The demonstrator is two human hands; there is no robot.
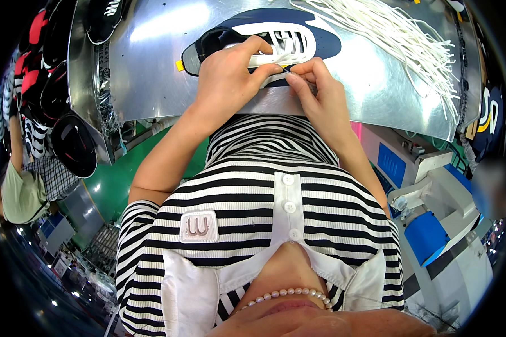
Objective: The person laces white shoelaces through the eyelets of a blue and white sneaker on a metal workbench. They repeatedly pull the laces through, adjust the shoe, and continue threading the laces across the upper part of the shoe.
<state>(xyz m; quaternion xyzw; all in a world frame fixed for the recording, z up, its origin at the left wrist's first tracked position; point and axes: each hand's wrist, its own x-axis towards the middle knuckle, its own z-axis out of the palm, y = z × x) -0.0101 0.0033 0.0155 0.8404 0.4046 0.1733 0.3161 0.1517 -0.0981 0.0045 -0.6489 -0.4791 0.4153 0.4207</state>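
A navy and white sneaker upper (327,44) lies on the metal table with its toe to the right. White shoelace (289,42) crosses its opening in several rows. My left hand (227,73) rests over the near side of the upper, its thumb and forefinger closed around the near lace edge. Beside it, my right hand (322,92) pinches with thumb and forefinger. Both sets of fingertips meet at the near edge of the upper, holding a thin end of shoelace between them. The fingers partly hide that end and the eyelets there.
A loose bundle of white shoelaces (393,42) spreads over the right part of the metal table (157,73). More dark shoes (104,22) stand at the left. A grey and blue machine (427,224) is at the lower right. Another person (22,191) is at the far left.
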